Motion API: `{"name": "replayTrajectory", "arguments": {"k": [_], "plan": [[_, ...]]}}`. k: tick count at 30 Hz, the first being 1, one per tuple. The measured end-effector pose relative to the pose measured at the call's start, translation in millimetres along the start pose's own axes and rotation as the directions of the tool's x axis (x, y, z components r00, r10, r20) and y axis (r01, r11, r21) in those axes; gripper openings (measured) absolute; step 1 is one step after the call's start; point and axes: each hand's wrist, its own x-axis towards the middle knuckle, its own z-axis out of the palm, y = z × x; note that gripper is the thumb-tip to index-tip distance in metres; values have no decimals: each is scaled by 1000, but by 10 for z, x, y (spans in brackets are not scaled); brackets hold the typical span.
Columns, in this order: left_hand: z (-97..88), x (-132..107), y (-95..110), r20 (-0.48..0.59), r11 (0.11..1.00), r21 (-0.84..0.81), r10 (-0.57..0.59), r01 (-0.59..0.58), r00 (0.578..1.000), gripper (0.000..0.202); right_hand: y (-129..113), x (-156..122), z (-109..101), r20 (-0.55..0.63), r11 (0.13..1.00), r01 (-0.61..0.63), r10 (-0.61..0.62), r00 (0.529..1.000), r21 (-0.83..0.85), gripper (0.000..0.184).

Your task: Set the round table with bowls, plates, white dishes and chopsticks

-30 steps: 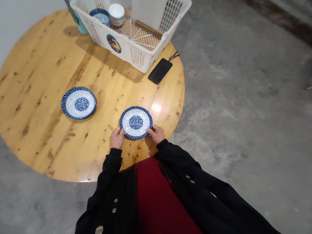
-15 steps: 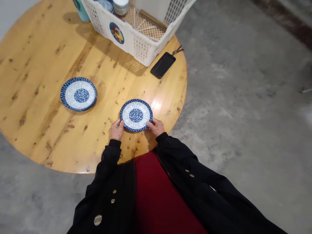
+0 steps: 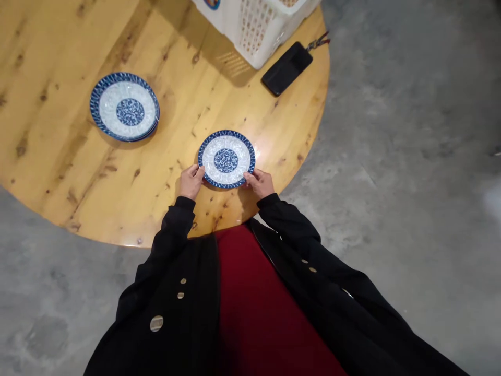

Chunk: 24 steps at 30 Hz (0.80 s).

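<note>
A round blue-and-white plate lies face up between my hands, close to the near edge of the wooden table. My left hand grips its lower left rim, thumb on top and fingers underneath. On the lower right rim, my right hand holds it the same way. Whether the plate rests on the table or is slightly raised, I cannot tell. To the left sits a stack of similar plates, apart from both hands; how many are in it is not clear.
The round wooden table curves off at the right and near sides, with grey concrete floor beyond. At the top stands a white plastic basket, partly out of view. A black phone with a strap lies beside it.
The camera view has tilted down, so the table and basket appear higher and larger. Both hands still hold the same plate, which keeps about the same place on the table.
</note>
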Motion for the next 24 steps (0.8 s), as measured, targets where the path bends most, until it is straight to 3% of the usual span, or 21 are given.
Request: {"name": "replayTrajectory", "arguments": {"k": [3,8,24], "plan": [[-12,-14,-11,64,999,-48,-20,23,998,29,27,-12,-35,27,1000,1,-2,1000,19,52],[8,-25,-50,11,998,-62,17,-17,1000,31,36,-5,-48,43,999,20,-21,999,27,56],[-10,1,-72,22,996,-86,16,-14,1000,28,0,-52,13,-14,999,27,-27,1000,24,51]]}}
